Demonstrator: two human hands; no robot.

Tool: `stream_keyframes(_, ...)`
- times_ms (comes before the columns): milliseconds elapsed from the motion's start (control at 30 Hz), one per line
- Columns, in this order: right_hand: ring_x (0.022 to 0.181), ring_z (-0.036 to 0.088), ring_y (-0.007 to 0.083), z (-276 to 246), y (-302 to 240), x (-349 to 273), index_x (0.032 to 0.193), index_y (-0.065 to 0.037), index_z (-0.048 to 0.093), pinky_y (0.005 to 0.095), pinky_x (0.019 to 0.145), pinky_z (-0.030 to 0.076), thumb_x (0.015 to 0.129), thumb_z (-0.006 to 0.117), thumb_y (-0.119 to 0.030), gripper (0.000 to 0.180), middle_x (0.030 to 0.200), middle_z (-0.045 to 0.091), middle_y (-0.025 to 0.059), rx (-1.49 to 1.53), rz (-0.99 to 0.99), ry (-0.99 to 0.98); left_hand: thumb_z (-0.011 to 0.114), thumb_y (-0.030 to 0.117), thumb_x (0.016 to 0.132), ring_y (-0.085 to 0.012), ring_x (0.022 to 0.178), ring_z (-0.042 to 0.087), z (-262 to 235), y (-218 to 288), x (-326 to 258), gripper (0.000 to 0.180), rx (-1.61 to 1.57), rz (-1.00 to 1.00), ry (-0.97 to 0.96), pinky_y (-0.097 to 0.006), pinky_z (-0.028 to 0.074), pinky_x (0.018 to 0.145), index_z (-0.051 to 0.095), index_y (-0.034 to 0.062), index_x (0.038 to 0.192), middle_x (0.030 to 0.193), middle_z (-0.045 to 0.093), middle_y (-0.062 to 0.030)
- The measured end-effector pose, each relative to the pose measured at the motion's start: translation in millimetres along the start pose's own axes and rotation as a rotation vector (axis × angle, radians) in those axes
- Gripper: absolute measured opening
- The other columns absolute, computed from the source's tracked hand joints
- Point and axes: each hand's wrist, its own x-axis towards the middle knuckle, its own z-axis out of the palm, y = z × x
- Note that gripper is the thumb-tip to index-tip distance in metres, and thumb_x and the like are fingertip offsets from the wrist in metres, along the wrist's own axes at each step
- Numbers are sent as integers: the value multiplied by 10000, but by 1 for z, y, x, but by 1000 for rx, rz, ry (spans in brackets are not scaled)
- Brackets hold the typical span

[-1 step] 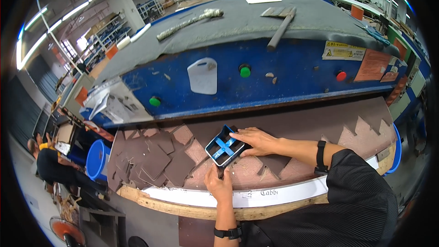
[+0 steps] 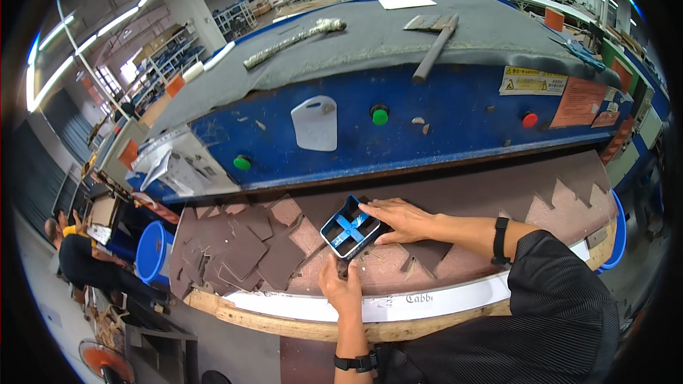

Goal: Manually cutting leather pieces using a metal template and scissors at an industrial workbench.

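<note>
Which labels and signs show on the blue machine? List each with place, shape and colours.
Yellow and white warning label: front panel, upper right, a wide rectangle.
Orange notice: right of it, a tall rectangle.
Small orange label: far right, beside the orange notice.
White tag: panel middle, rounded, blank.

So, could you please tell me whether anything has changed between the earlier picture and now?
Nothing has visibly changed. The right hand still rests on the blue cutting die, the left hand is still at its near edge, and the brown sheet and cut pieces lie as before.
</note>
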Motion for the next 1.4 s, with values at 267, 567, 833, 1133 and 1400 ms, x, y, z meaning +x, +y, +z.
stream_keyframes(267, 1119, 626, 317, -110, -46, -44, 1353, -11, 511, 453, 885, 483, 905, 652, -358, 584, 1252, 618, 188, -202, -118, -500, 734, 140, 826, -353, 872, 594, -23, 12, -7, 236, 29, 297, -55, -450, 437, 810, 680, -10, 1001, 893, 656, -162)
stream_keyframes(567, 1134, 582, 362, -28, -90, -103, 1405, -123, 497, 467, 924, 471, 838, 718, -353, 650, 1316, 554, 205, -286, 47, -326, 701, 175, 858, -304, 738, 586, 21, 19, 33, 150, 51, 513, -192, -423, 417, 707, 642, 71, 767, 734, 621, -99)
stream_keyframes(833, 1038, 567, 308, 26, -70, -55, 1161, -31, 637, 440, 931, 432, 762, 745, -392, 549, 1096, 619, 127, -392, 423, 436, 629, 223, 917, -340, 831, 569, 54, 4, 82, 200, 139, 585, -291, -471, 424, 768, 661, 62, 803, 836, 612, -126)
stream_keyframes(1133, 1183, 542, 359, 4, -45, -72, 1230, -37, 603, 471, 1002, 418, 871, 674, -449, 551, 1218, 595, 171, -199, 359, 395, 664, 215, 877, -372, 912, 634, 46, 15, 120, 199, -248, 375, -639, -450, 487, 837, 689, 23, 926, 933, 677, -176)
stream_keyframes(1400, 1236, 512, 383, -246, -5, -134, 1273, 43, 556, 459, 1029, 397, 939, 591, -279, 465, 1380, 499, 244, -746, 461, 1362, 542, 377, 1001, -420, 853, 641, -60, 51, 281, 424, 216, 481, -232, -507, 476, 783, 653, -32, 1002, 918, 675, -262)
